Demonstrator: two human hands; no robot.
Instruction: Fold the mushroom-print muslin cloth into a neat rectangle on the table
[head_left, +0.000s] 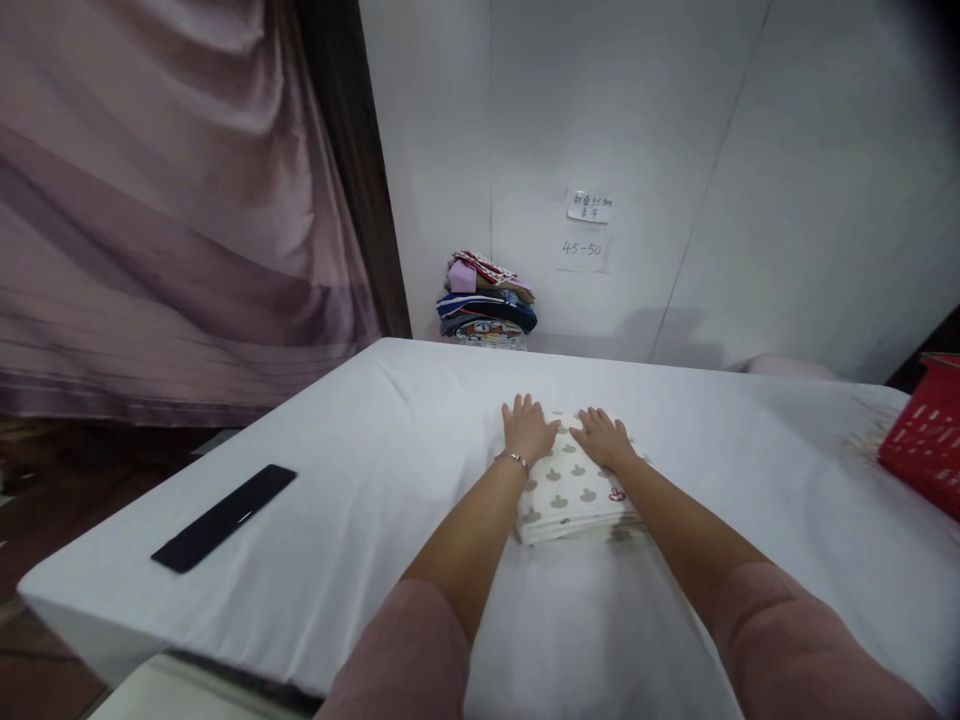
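A folded white cloth with a grey pattern point(571, 492) lies on the white-covered table point(375, 470) in front of me. My left hand point(527, 428) rests flat on its far left corner, fingers stretched out, a bracelet on the wrist. My right hand point(602, 436) lies flat on the cloth's far right part, fingers spread. Both hands sit side by side, almost touching, and hold nothing.
A black flat bar-shaped object point(225, 517) lies near the table's left edge. A red basket point(924, 440) stands at the right edge. A pile of folded clothes point(486, 300) sits by the wall behind the table. A purple curtain point(165, 210) hangs at left.
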